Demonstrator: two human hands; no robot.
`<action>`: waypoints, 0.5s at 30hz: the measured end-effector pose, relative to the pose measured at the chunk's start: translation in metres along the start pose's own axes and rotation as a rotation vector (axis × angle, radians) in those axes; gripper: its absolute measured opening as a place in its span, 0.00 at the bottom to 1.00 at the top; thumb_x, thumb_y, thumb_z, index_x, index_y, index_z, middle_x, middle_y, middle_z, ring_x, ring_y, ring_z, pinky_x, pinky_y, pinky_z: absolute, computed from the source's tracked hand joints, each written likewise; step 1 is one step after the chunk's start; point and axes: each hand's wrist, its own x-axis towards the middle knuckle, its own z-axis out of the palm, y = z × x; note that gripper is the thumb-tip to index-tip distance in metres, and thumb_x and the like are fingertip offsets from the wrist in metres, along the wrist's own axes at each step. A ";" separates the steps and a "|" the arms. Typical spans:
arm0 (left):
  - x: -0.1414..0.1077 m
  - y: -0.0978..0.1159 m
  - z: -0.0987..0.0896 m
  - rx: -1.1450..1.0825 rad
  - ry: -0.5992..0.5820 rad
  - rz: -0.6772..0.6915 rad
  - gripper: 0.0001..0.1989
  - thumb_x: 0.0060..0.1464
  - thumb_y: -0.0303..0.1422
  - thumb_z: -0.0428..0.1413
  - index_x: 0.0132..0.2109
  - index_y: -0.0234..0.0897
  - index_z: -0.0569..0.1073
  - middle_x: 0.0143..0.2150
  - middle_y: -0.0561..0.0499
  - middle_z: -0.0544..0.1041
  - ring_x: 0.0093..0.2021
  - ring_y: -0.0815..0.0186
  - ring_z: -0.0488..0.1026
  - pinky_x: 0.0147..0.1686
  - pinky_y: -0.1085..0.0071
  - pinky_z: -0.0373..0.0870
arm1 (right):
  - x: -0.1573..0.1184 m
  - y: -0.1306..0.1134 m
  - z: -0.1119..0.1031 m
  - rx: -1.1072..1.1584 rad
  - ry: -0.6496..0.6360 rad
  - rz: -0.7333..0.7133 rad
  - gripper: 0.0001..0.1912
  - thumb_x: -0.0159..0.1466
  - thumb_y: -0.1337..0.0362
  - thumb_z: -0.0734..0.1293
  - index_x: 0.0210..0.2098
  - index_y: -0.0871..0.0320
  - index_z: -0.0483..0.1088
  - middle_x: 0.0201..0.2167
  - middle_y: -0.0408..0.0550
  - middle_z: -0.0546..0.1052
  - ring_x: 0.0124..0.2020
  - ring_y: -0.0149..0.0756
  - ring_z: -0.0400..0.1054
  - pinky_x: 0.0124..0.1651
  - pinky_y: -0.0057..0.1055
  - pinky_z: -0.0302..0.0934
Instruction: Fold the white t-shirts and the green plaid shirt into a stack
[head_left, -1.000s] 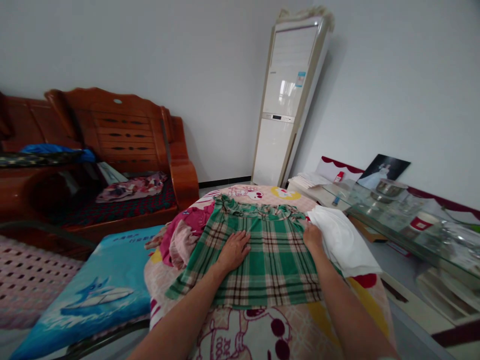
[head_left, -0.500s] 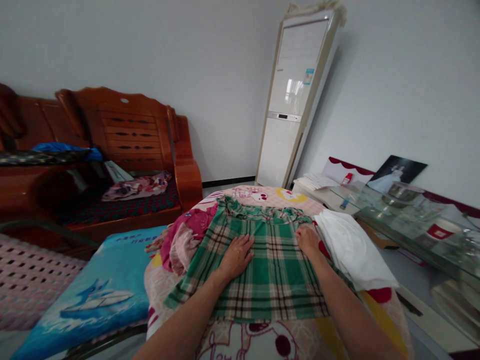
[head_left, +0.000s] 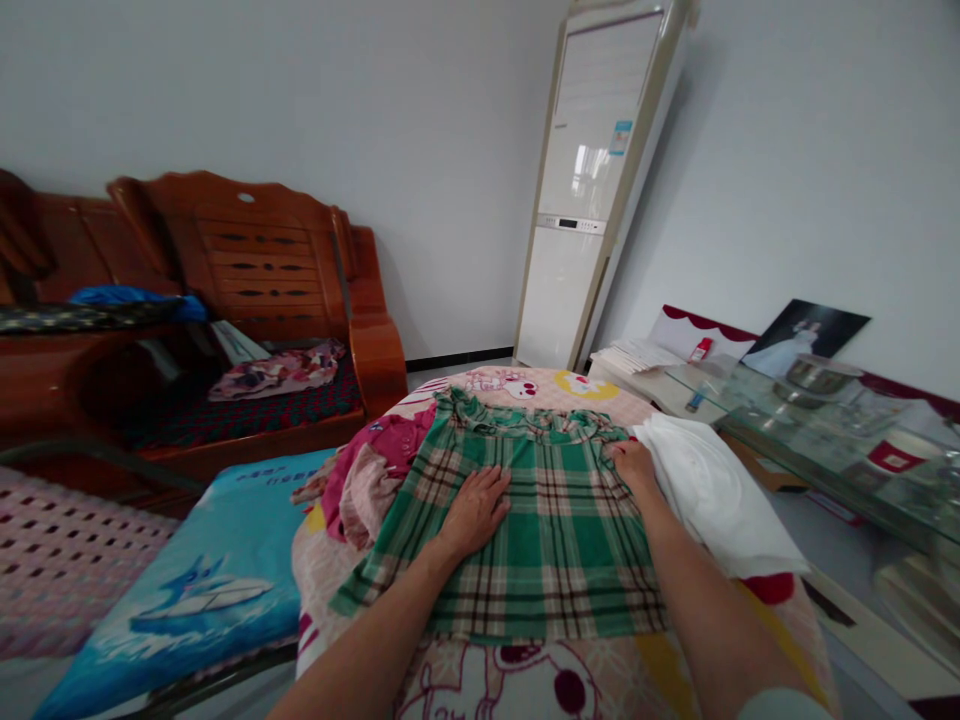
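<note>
The plaid garment (head_left: 559, 540) lies at lower centre frame, wider dimension running left to right. Your left hand (head_left: 474, 510) rests flat on it, fingers extended; your right hand (head_left: 634, 468), curled, is nearer the ruffled edge (head_left: 517, 421). Whether it pinches cloth cannot be determined.

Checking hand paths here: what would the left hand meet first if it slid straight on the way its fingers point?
Lying flat on the green plaid garment, the left hand would probably meet the garment's ruffled edge first; how high that stands is hard to judge.
</note>
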 end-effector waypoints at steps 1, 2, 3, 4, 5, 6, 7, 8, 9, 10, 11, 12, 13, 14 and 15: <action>0.000 0.000 0.000 -0.001 0.000 0.001 0.24 0.61 0.35 0.49 0.63 0.38 0.63 0.65 0.43 0.63 0.66 0.56 0.56 0.65 0.53 0.51 | 0.000 -0.002 0.002 0.005 0.002 0.004 0.16 0.63 0.64 0.59 0.34 0.60 0.79 0.34 0.52 0.80 0.38 0.38 0.73 0.41 0.28 0.60; 0.000 -0.001 0.001 -0.001 0.001 0.001 0.24 0.60 0.35 0.49 0.63 0.38 0.63 0.65 0.43 0.62 0.66 0.56 0.56 0.65 0.53 0.51 | 0.001 -0.004 0.004 0.011 0.006 0.013 0.16 0.63 0.63 0.59 0.35 0.60 0.79 0.34 0.52 0.80 0.38 0.38 0.73 0.41 0.28 0.60; 0.000 -0.001 0.001 -0.002 0.002 0.002 0.24 0.60 0.35 0.50 0.63 0.38 0.63 0.66 0.43 0.62 0.66 0.56 0.56 0.65 0.53 0.51 | 0.002 -0.007 0.005 0.016 0.012 0.023 0.17 0.64 0.61 0.59 0.35 0.61 0.78 0.34 0.53 0.80 0.39 0.39 0.73 0.41 0.29 0.60; 0.000 -0.001 0.001 -0.004 0.003 0.002 0.24 0.60 0.35 0.50 0.63 0.38 0.63 0.66 0.43 0.62 0.66 0.56 0.56 0.65 0.53 0.51 | 0.002 -0.009 0.006 0.022 0.018 0.030 0.18 0.65 0.60 0.58 0.36 0.61 0.78 0.34 0.54 0.80 0.39 0.39 0.73 0.41 0.29 0.60; 0.000 -0.001 0.002 -0.005 0.005 0.003 0.24 0.60 0.35 0.50 0.63 0.38 0.63 0.66 0.43 0.62 0.66 0.57 0.56 0.65 0.53 0.51 | 0.003 -0.012 0.007 0.029 0.024 0.035 0.18 0.65 0.58 0.58 0.36 0.61 0.78 0.34 0.55 0.79 0.39 0.40 0.73 0.42 0.30 0.60; 0.000 -0.002 0.002 -0.006 0.008 0.004 0.24 0.60 0.35 0.49 0.63 0.38 0.63 0.66 0.43 0.62 0.66 0.57 0.56 0.65 0.53 0.51 | 0.004 -0.015 0.008 0.037 0.029 0.035 0.18 0.65 0.57 0.59 0.35 0.60 0.78 0.35 0.56 0.79 0.40 0.41 0.72 0.43 0.31 0.60; -0.001 -0.002 0.002 -0.008 0.011 0.004 0.24 0.60 0.35 0.49 0.63 0.39 0.63 0.66 0.43 0.62 0.66 0.57 0.56 0.65 0.53 0.51 | 0.005 -0.018 0.008 0.047 0.033 0.034 0.18 0.64 0.56 0.61 0.35 0.60 0.78 0.35 0.56 0.79 0.41 0.42 0.72 0.43 0.32 0.61; -0.001 -0.001 0.001 -0.010 0.014 0.005 0.24 0.60 0.35 0.49 0.63 0.39 0.63 0.65 0.43 0.62 0.66 0.57 0.56 0.65 0.52 0.51 | 0.006 -0.020 0.009 0.058 0.036 0.034 0.16 0.63 0.56 0.62 0.34 0.60 0.78 0.35 0.57 0.79 0.42 0.43 0.72 0.44 0.33 0.61; -0.001 -0.001 0.001 -0.012 0.017 0.006 0.24 0.60 0.35 0.49 0.63 0.39 0.63 0.65 0.43 0.62 0.66 0.57 0.56 0.64 0.52 0.52 | 0.008 -0.022 0.010 0.071 0.039 0.038 0.14 0.61 0.58 0.64 0.33 0.60 0.78 0.35 0.57 0.79 0.42 0.44 0.73 0.44 0.33 0.61; -0.002 -0.001 0.000 -0.014 0.018 0.006 0.24 0.61 0.35 0.49 0.63 0.39 0.63 0.65 0.43 0.62 0.66 0.57 0.56 0.64 0.52 0.52 | 0.010 -0.023 0.010 0.087 0.044 0.049 0.11 0.60 0.61 0.65 0.31 0.59 0.78 0.34 0.57 0.79 0.42 0.44 0.73 0.44 0.34 0.61; -0.002 0.000 0.000 -0.015 0.017 0.007 0.24 0.61 0.35 0.49 0.63 0.39 0.63 0.65 0.43 0.62 0.66 0.57 0.56 0.64 0.52 0.52 | 0.012 -0.023 0.010 0.106 0.052 0.067 0.09 0.59 0.64 0.65 0.29 0.59 0.78 0.33 0.57 0.79 0.41 0.44 0.73 0.44 0.33 0.62; -0.002 0.000 -0.001 -0.016 0.015 0.007 0.24 0.61 0.35 0.49 0.63 0.39 0.63 0.65 0.43 0.62 0.66 0.57 0.56 0.64 0.52 0.52 | 0.015 -0.021 0.009 0.129 0.064 0.092 0.08 0.57 0.66 0.65 0.28 0.59 0.77 0.32 0.56 0.79 0.41 0.44 0.73 0.43 0.33 0.62; -0.003 0.001 -0.002 -0.015 0.014 0.006 0.24 0.61 0.35 0.49 0.63 0.39 0.62 0.65 0.43 0.62 0.66 0.57 0.56 0.64 0.52 0.52 | 0.019 -0.018 0.008 0.155 0.080 0.122 0.08 0.56 0.68 0.65 0.26 0.59 0.77 0.31 0.56 0.79 0.40 0.44 0.73 0.42 0.33 0.63; -0.003 0.001 -0.002 -0.014 0.010 0.004 0.24 0.61 0.35 0.49 0.63 0.39 0.62 0.66 0.43 0.62 0.66 0.57 0.56 0.65 0.52 0.52 | 0.022 -0.014 0.006 0.187 0.100 0.154 0.08 0.56 0.69 0.65 0.25 0.59 0.77 0.29 0.56 0.79 0.38 0.44 0.74 0.41 0.33 0.63; -0.003 0.002 -0.003 -0.012 0.005 0.002 0.24 0.61 0.35 0.49 0.63 0.38 0.62 0.66 0.42 0.62 0.66 0.57 0.56 0.65 0.52 0.52 | 0.026 -0.010 0.004 0.227 0.127 0.177 0.08 0.56 0.69 0.65 0.25 0.59 0.76 0.27 0.56 0.78 0.37 0.44 0.74 0.39 0.33 0.64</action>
